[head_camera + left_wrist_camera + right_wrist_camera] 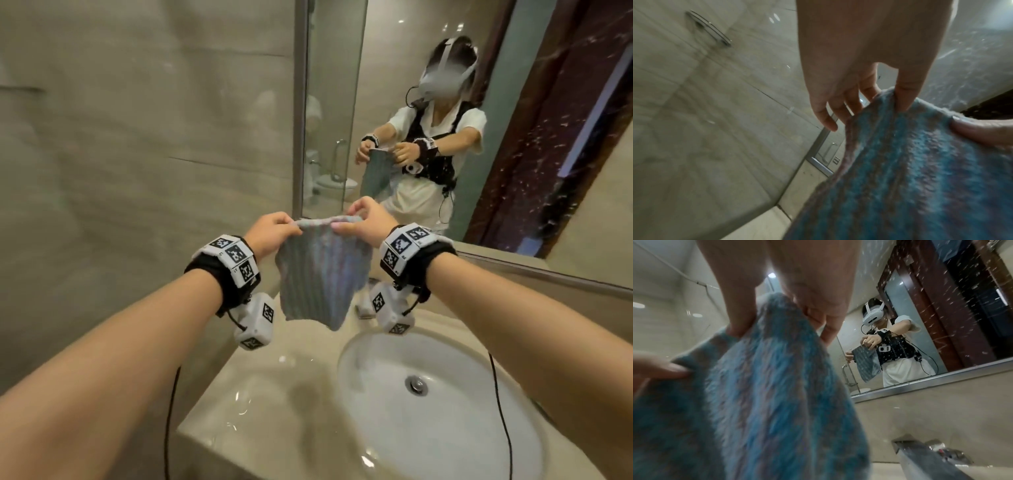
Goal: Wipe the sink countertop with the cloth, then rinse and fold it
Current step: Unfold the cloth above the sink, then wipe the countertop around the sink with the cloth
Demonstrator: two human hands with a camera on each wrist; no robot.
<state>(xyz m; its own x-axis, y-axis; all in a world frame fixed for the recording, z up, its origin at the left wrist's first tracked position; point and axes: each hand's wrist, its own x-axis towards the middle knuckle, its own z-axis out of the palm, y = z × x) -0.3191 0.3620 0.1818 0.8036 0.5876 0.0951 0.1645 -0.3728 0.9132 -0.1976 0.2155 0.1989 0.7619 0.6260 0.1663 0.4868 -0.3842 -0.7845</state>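
Observation:
A blue and grey striped cloth (322, 274) hangs in the air above the back left of the beige countertop (267, 404). My left hand (274, 229) pinches its upper left corner between thumb and fingers. My right hand (359, 219) pinches the upper right edge. In the left wrist view the cloth (910, 170) hangs from my thumb and forefinger, with the other fingers (826, 116) loose. In the right wrist view the cloth (760, 394) fills the lower left under my right hand (781, 318).
A white oval sink (438, 404) with a metal drain (416, 383) lies below right of the cloth. A chrome tap (920, 459) stands behind the basin. A mirror (445, 102) backs the counter and a tiled wall (137, 137) closes the left side. Cables hang from both wrists.

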